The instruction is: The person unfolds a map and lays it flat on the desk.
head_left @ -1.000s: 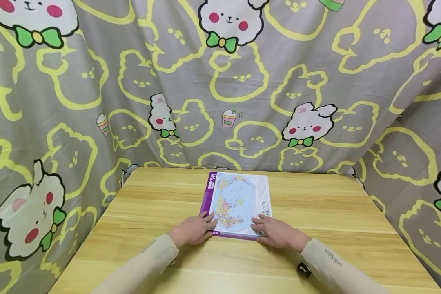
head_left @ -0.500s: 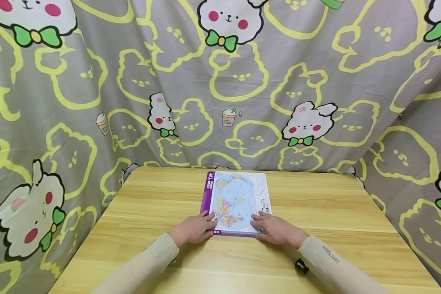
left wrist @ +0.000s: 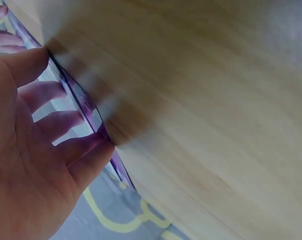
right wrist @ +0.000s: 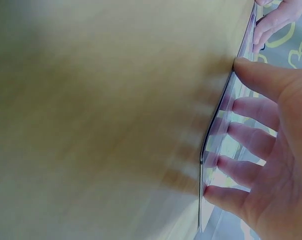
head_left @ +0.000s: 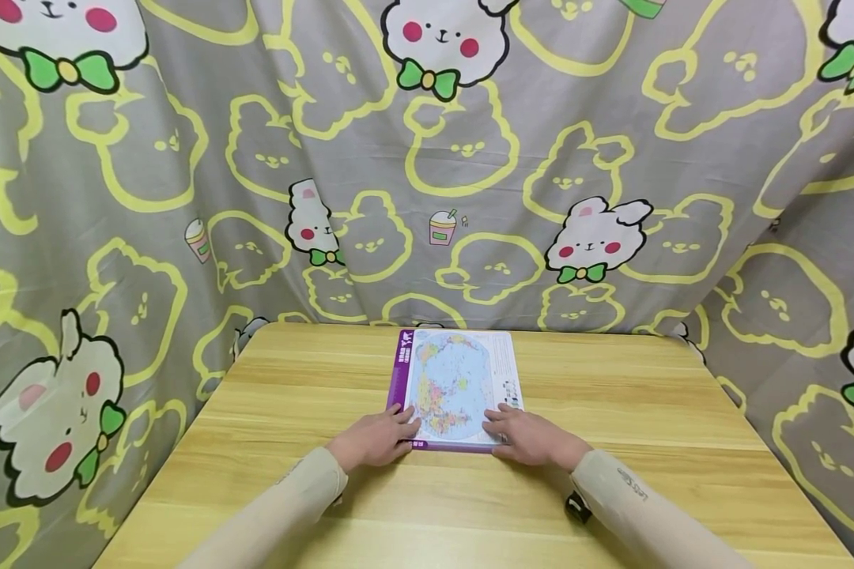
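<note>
A flat, thin world map board (head_left: pixel 459 371) lies on the wooden table, with a purple strip along its left side and near edge. My left hand (head_left: pixel 375 438) rests at its near left corner, fingers spread and fingertips on the surface. At the near right corner lies my right hand (head_left: pixel 537 438), its fingers also extended over the map. In the left wrist view the thumb and fingertips meet the board's purple edge (left wrist: pixel 91 107). The right wrist view shows the right hand (right wrist: pixel 270 140) with thumb and fingertips along the board's thin edge (right wrist: pixel 210 130).
The light wooden table (head_left: pixel 285 395) reaches back to a grey curtain (head_left: pixel 370 118) printed with yellow outlines and rabbit faces. It also hangs along both sides. A small black object (head_left: pixel 578 507) sits under the right sleeve (head_left: pixel 636 490).
The map board has slid slightly away and to the left, sitting a little straighter. My right hand has moved slightly left with it; my left hand has barely moved.
</note>
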The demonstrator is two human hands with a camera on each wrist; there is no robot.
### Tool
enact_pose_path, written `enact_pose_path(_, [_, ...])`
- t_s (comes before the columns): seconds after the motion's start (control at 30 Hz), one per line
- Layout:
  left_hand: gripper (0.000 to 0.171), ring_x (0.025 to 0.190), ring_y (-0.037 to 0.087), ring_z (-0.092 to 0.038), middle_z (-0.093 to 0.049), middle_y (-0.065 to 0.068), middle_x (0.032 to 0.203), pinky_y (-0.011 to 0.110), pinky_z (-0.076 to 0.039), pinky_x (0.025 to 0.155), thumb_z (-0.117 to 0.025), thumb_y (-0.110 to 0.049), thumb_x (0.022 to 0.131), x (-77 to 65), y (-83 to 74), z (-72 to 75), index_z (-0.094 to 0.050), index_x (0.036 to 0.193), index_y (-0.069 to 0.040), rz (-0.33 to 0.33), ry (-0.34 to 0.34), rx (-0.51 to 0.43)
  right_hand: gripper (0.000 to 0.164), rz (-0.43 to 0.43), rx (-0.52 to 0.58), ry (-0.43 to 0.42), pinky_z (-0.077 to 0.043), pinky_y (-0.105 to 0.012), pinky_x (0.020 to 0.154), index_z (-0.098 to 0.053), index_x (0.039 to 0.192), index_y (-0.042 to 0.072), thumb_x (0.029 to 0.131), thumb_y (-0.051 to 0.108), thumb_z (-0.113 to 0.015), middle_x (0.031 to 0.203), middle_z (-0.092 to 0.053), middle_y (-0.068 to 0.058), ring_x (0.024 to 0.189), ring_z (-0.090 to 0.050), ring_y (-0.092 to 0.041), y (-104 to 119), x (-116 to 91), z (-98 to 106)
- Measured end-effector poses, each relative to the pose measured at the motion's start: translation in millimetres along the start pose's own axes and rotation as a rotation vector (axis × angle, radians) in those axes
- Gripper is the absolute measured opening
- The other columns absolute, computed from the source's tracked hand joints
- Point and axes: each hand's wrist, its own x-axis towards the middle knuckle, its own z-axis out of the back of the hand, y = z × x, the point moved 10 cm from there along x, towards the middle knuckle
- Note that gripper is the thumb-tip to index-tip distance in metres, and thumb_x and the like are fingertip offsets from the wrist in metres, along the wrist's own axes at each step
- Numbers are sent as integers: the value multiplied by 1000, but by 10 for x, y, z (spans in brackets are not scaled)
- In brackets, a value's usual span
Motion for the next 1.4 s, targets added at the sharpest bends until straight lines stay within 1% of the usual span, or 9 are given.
enact_pose_path(0.17, [47, 132, 38, -36, -36, 14, 148, 44, -36, 104, -48, -33, 99, 13, 32, -15, -45, 142, -13, 9, -2, 0, 46, 10, 9, -10, -32, -55, 104, -56, 129, -1, 92, 26, -62, 139, -46, -20, 128, -37, -47, 1, 22, 28])
enact_pose_path(0.33, [47, 132, 37, -35, -36, 13, 148, 44, -37, 104, -47, -33, 99, 16, 42, -17, -45, 142, -14, 14, -1, 2, 47, 12, 2, -8, -33, -55, 103, -57, 128, 0, 91, 27, -62, 139, -47, -20, 128, -38, -46, -19, 34, 24])
enact_pose_path(0.57, [49, 134, 39, -32, -33, 15, 149, 46, -35, 104, -48, -32, 99, -22, 60, 0, -42, 144, -12, 11, -8, -35, 47, -2, 9, 12, -32, -53, 104, -57, 129, 1, 92, 28, -61, 139, -46, -18, 129, -37, -45, -26, 42, 4])
enact_pose_path(0.77, [57, 136, 36, -28, -29, 19, 150, 45, -35, 105, -52, -33, 97, -52, 169, 2, -37, 145, -5, 50, -18, -69, 47, -1, -3, 16, -32, -53, 104, -56, 129, 0, 92, 27, -61, 139, -46, -18, 129, -37, -46, -24, 43, 4])
enact_pose_path(0.9, [61, 138, 35, -25, -27, 22, 150, 42, -31, 108, -50, -35, 98, -75, 227, -35, -35, 144, 2, 76, 3, -78, 47, -12, -10, 26, -31, -52, 105, -56, 130, 1, 92, 28, -61, 140, -46, -17, 130, -36, -45, -33, 49, -1])
enact_pose_path(1.0, [61, 138, 35, -25, -27, 23, 150, 42, -27, 110, -50, -34, 98, -87, 232, -50, -36, 142, 6, 78, 16, -94, 46, -13, -10, 29, -32, -52, 105, -57, 129, 0, 92, 26, -62, 139, -47, -19, 129, -36, -45, -22, 52, 7])
enact_pose_path(1.1, [60, 137, 36, -26, -29, 23, 149, 42, -26, 110, -49, -34, 98, -92, 226, -48, -38, 140, 8, 72, 25, -85, 45, -7, -29, 27, -32, -52, 105, -58, 128, 0, 91, 26, -62, 138, -47, -20, 128, -37, -45, 7, 70, 19])
enact_pose_path(1.23, [60, 137, 35, -27, -30, 23, 149, 41, -26, 111, -48, -35, 98, -96, 229, -53, -38, 140, 7, 75, 39, -61, 45, 6, -58, 9, -33, -50, 105, -58, 128, 2, 92, 29, -61, 138, -47, -19, 128, -39, -43, 83, 128, 55])
enact_pose_path(1.4, [60, 137, 34, -28, -30, 23, 148, 39, -27, 110, -48, -35, 98, -85, 233, -57, -39, 140, 7, 79, 41, -52, 49, 12, -48, -18, -34, -50, 105, -56, 130, 4, 92, 33, -60, 139, -46, -18, 129, -39, -41, 190, 246, 91])
